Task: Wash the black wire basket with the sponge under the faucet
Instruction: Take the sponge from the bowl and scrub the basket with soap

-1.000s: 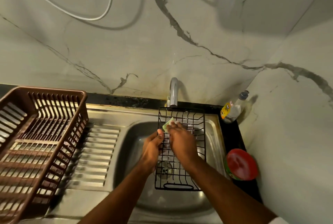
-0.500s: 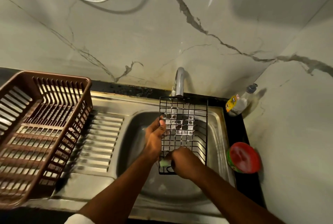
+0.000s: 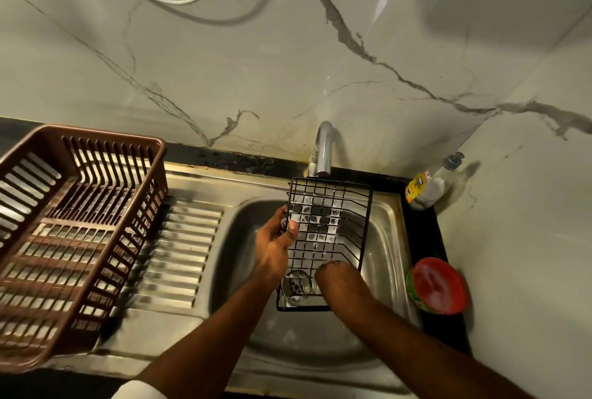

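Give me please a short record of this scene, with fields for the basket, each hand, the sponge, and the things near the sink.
basket: black wire basket, held tilted over the sink, soapy film in its upper cells
left hand: grips the basket's left edge
right hand: at the basket's lower part, fingers hidden
sponge: not visible
faucet: just behind the basket's top edge
left of sink: brown plastic rack
right of sink: red-lidded tub, soap bottle

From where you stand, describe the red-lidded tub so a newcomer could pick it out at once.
Start at the steel sink and move to the black counter strip along its right edge, against the side wall. The red-lidded tub sits on the near part of that strip. Unlike the clear soap bottle in the back corner, it is squat and round, with a green side.
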{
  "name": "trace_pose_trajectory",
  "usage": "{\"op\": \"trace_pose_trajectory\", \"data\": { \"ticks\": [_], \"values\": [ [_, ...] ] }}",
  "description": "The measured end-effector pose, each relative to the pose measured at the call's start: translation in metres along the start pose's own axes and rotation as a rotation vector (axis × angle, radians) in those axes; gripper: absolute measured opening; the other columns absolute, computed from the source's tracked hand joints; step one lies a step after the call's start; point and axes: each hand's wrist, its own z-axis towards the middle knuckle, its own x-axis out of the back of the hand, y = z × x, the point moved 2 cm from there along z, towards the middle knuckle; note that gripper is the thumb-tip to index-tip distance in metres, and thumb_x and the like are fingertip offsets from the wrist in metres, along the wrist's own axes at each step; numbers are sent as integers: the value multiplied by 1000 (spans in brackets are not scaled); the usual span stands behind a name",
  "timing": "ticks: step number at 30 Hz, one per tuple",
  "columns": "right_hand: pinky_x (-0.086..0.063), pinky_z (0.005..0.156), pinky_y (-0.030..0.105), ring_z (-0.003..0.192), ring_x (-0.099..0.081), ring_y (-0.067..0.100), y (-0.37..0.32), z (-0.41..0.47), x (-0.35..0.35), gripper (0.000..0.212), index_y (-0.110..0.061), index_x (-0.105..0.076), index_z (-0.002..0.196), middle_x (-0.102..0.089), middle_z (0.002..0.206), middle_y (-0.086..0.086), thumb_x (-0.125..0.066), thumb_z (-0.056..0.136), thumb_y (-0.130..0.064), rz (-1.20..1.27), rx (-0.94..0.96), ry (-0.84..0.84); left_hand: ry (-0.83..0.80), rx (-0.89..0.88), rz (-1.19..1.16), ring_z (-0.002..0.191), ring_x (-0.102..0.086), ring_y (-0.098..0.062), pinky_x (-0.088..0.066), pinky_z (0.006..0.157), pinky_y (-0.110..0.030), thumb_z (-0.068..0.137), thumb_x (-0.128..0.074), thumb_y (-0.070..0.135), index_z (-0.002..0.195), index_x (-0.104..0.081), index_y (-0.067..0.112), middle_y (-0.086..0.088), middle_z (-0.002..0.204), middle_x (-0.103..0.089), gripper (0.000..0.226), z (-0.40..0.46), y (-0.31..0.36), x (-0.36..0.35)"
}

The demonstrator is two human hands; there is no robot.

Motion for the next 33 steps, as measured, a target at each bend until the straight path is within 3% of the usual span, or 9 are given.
{"op": "trace_pose_trajectory", "data": {
  "ticks": [3,6,8,15,18,23,27,30,33],
  "values": [
    [-45,78,29,103,-64,21,-18,10,-12,30,-9,-66,124,-67,123,8,-47,103,-20,91,-14,-91,27,-23,1,112,-69,-18,-56,93,-29,90,-65,34,133,-65,8,-5,117,-75,51,-1,-6,1],
    [-47,88,31,112,-63,27,-15,7,-18,27,-8,-66,123,-66,124,12,-54,99,-12,228,3,-73,24,34,-33,122,-66,-24,-54,106,-44,88,-70,40,142,-59,9,-9,129,-71,63,0,-20,8],
    [-49,94,31,114,-63,27,-1,7,-21,32,-11,-68,122,-67,124,10,-63,91,-8,315,-29,-44,30,50,-49,120,-68,-22,-55,103,-36,89,-67,33,141,-59,7,-10,128,-72,59,1,-25,13],
    [-58,59,21,73,-72,9,-8,11,0,15,-19,-76,105,-75,90,-2,-62,98,-20,1360,-185,365,51,195,-181,113,-66,-31,-57,94,-40,91,-68,37,147,-51,6,-17,127,-67,67,5,-35,3],
    [-61,77,30,84,-70,8,-39,5,-3,12,-22,-72,97,-72,92,-4,-60,98,-21,1270,-73,295,100,237,-228,100,-62,-29,-54,93,-45,95,-62,28,141,-57,8,-14,112,-67,50,12,-35,-2],
    [-54,90,26,104,-66,15,-35,-1,-12,24,-18,-71,117,-71,114,0,-63,95,-14,773,-7,139,187,263,-246,113,-64,-38,-54,94,-44,109,-41,20,123,-64,17,-26,129,-66,27,18,-40,1],
    [-63,81,39,90,-73,21,-24,8,-3,17,-8,-73,104,-73,101,8,-64,91,-3,1210,-124,7,127,243,-212,119,-64,-42,-57,91,-43,106,-44,28,138,-57,8,-23,127,-68,40,9,-41,-2],
    [-64,77,42,86,-75,27,-13,18,13,7,-7,-70,93,-74,95,12,-65,92,-3,1558,-262,-35,49,243,-229,87,-75,-23,-61,65,-31,93,-52,34,133,-56,6,-11,99,-74,48,-1,-39,-5],
    [-62,82,39,87,-71,24,-2,35,29,9,-7,-67,94,-71,98,13,-63,92,0,1751,-300,-35,-18,220,-114,94,-75,-22,-60,70,-28,94,-60,51,140,-52,4,-18,115,-71,66,-12,-46,-3]
  ]
}}
